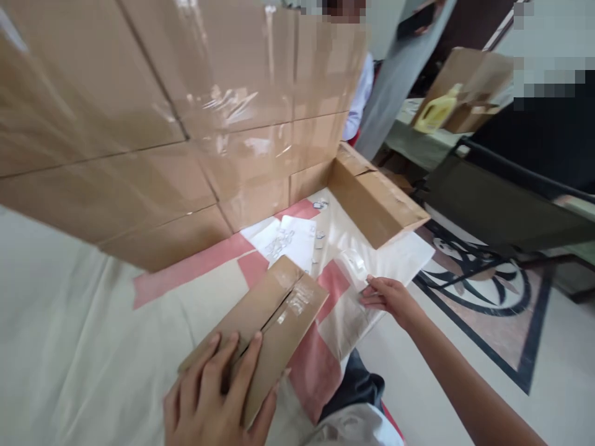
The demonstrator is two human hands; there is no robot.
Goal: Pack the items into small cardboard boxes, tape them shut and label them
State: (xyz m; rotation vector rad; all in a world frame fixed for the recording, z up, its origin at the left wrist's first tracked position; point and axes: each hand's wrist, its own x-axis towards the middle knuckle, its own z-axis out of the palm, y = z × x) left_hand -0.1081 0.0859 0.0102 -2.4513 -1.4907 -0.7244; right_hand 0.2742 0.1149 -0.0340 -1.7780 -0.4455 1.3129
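Note:
A small brown cardboard box [279, 313] lies tilted in front of me, with strips of clear tape near the far end of its seam. My left hand [220, 387] grips its near end, fingers spread over the top and thumb along the right side. To the right, my right hand [388, 300] pinches a whitish, see-through thing [354, 267] that looks like a roll of clear tape; its exact shape is blurred. Beyond the box lie white printed sheets [297, 238] and several small pieces beside them.
Stacked, taped cardboard boxes [153, 111] form a wall at the back left. A long box [381, 204] stands at the table's far right. Pink strips [186, 275] cross the pale cloth. Beyond are a chair [506, 192], a yellow jug [437, 111] and a person's sleeve [360, 99].

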